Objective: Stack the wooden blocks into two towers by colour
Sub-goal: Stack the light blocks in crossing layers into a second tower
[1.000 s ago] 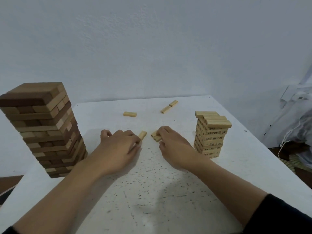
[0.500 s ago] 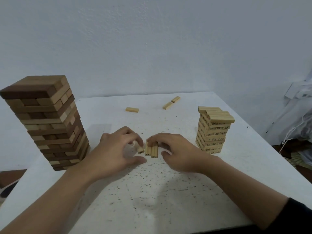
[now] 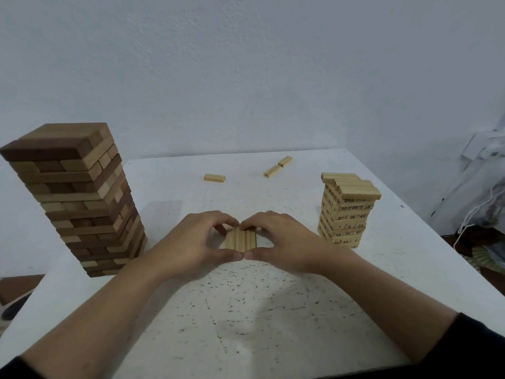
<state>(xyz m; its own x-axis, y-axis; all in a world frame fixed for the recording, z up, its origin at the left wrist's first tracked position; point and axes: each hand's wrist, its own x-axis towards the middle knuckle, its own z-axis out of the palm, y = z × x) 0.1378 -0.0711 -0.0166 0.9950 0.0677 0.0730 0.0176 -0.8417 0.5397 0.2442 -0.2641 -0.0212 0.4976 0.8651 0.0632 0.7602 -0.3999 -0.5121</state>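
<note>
Head view: the left hand (image 3: 196, 239) and the right hand (image 3: 284, 239) together pinch a row of pale blocks (image 3: 241, 240) lying on the desk (image 3: 246, 310). If the squeeze is uneven during lifting, middle blocks may slip out, or the row may disturb the crooked top of the pale tower (image 3: 347, 212).

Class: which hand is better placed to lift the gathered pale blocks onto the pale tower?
Probably right: the right hand sits between pale blocks and pale tower; the left hand is farther.
</note>
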